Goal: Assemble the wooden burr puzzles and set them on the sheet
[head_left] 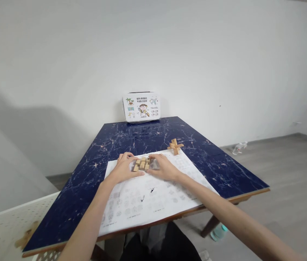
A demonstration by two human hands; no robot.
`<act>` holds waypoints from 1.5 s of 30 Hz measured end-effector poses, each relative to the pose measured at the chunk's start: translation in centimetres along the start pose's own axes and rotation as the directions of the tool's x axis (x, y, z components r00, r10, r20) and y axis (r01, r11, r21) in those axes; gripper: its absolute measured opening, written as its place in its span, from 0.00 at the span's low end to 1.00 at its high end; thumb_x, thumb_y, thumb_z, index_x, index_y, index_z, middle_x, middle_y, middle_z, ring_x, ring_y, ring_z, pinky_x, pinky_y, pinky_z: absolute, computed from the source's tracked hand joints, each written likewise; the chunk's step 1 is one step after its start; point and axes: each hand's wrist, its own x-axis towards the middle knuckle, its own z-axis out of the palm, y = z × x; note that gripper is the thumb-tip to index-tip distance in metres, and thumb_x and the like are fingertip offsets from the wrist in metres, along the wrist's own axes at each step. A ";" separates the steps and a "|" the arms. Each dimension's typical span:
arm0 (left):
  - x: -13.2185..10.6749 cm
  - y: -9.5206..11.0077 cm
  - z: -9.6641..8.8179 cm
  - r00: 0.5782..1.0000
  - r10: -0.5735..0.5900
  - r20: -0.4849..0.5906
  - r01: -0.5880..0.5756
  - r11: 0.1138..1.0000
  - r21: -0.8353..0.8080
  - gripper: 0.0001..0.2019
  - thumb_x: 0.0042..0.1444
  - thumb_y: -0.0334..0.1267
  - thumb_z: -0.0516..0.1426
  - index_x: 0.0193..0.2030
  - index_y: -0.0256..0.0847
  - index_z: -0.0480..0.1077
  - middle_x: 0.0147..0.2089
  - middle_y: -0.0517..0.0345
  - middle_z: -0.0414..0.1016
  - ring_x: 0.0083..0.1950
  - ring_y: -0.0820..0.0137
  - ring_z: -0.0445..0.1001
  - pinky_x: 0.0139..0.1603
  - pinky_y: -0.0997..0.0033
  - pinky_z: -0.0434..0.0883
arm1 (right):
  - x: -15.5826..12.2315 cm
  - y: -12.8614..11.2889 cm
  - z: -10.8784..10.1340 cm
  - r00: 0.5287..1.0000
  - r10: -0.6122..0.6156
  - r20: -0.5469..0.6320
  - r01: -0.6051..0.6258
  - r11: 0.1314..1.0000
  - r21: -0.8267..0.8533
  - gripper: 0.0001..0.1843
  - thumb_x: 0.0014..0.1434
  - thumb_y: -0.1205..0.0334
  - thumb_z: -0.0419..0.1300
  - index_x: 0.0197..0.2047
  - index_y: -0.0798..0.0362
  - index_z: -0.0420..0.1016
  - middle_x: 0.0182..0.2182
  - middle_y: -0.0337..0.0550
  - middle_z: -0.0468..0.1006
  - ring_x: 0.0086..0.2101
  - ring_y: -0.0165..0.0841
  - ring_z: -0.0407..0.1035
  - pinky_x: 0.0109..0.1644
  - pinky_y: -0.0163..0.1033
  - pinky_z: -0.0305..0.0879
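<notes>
A cluster of small wooden puzzle blocks (143, 163) lies on a large white printed sheet (153, 197) on the dark blue marble-patterned table (131, 139). My left hand (123, 168) curls around the left side of the blocks, fingers bent and touching them. My right hand (164, 167) presses against their right side, fingers closed over the pieces. An assembled wooden cross-shaped puzzle (175, 146) stands on the sheet's far right corner, apart from both hands.
A white cardboard box with cartoon travel pictures (142, 107) stands at the table's far edge against the wall. A white perforated surface (9, 228) sits low at the left. A plastic bottle (239, 147) lies on the grey floor at the right.
</notes>
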 end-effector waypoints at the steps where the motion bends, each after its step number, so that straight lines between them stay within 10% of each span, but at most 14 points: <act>1: 0.0 0.1 -0.2 1.000 -0.016 -0.010 0.015 1.000 -0.023 0.33 0.39 0.62 0.71 0.51 0.48 0.79 0.56 0.49 0.68 0.57 0.51 0.67 0.62 0.51 0.67 | 0.0 0.0 0.0 1.000 -0.006 -0.014 0.006 1.000 0.005 0.31 0.55 0.56 0.71 0.60 0.51 0.71 0.54 0.54 0.78 0.55 0.50 0.70 0.60 0.55 0.64; 7: 0.3 1.4 -1.2 0.980 -0.179 -0.090 0.136 0.924 -0.356 0.33 0.40 0.54 0.73 0.52 0.47 0.74 0.35 0.61 0.73 0.30 0.69 0.69 0.34 0.70 0.67 | 0.3 -0.1 -0.4 0.990 -0.003 -0.140 0.021 0.991 0.129 0.32 0.55 0.61 0.69 0.61 0.50 0.67 0.53 0.51 0.74 0.49 0.42 0.72 0.54 0.48 0.71; 16: 0.5 4.2 -0.3 0.976 -0.192 0.098 0.210 0.735 -0.645 0.36 0.52 0.51 0.68 0.66 0.45 0.66 0.41 0.55 0.78 0.25 0.72 0.70 0.22 0.73 0.62 | 0.6 -0.6 -0.6 0.976 0.049 -0.211 0.016 0.954 0.298 0.31 0.53 0.65 0.66 0.59 0.50 0.64 0.53 0.50 0.70 0.46 0.38 0.73 0.50 0.46 0.74; 20: 0.6 3.8 0.3 0.984 -0.131 0.119 0.177 0.736 -0.653 0.24 0.60 0.54 0.62 0.56 0.40 0.76 0.29 0.57 0.75 0.23 0.72 0.67 0.24 0.72 0.62 | 0.6 -1.0 -0.8 0.979 0.104 -0.174 -0.037 0.935 0.353 0.31 0.55 0.63 0.66 0.60 0.49 0.62 0.51 0.48 0.75 0.46 0.39 0.75 0.51 0.47 0.73; 25: 0.9 3.2 1.2 0.988 -0.148 0.045 0.137 0.704 -0.696 0.23 0.57 0.53 0.63 0.53 0.41 0.74 0.39 0.52 0.79 0.27 0.71 0.70 0.24 0.73 0.63 | 0.5 -1.3 -1.2 0.973 0.028 -0.229 0.033 0.966 0.255 0.32 0.56 0.63 0.67 0.63 0.48 0.65 0.56 0.51 0.70 0.47 0.39 0.74 0.48 0.44 0.73; 32: 0.9 2.6 1.4 0.964 -0.206 -0.167 0.158 0.952 -0.262 0.18 0.63 0.51 0.56 0.49 0.41 0.76 0.42 0.52 0.83 0.37 0.63 0.78 0.38 0.67 0.70 | 0.6 -0.9 -1.2 0.966 0.049 -0.252 0.002 0.980 0.198 0.33 0.57 0.62 0.66 0.65 0.48 0.66 0.54 0.50 0.69 0.44 0.38 0.74 0.47 0.45 0.74; 38: 0.3 1.0 1.9 0.933 -0.171 -0.317 0.237 0.954 0.185 0.16 0.65 0.48 0.53 0.40 0.41 0.78 0.40 0.47 0.80 0.44 0.54 0.76 0.49 0.58 0.70 | 0.6 -0.4 -0.9 0.964 0.091 -0.250 -0.045 0.982 0.185 0.31 0.56 0.62 0.67 0.62 0.50 0.67 0.51 0.50 0.70 0.43 0.38 0.74 0.45 0.45 0.75; 45: 0.8 0.3 2.7 0.949 -0.073 -0.308 0.109 0.989 0.104 0.22 0.55 0.36 0.58 0.58 0.41 0.72 0.60 0.46 0.74 0.63 0.49 0.64 0.65 0.47 0.63 | 0.5 -0.2 -0.5 0.970 0.085 -0.229 -0.042 0.981 0.188 0.32 0.57 0.59 0.67 0.63 0.50 0.65 0.52 0.51 0.71 0.43 0.37 0.74 0.45 0.45 0.74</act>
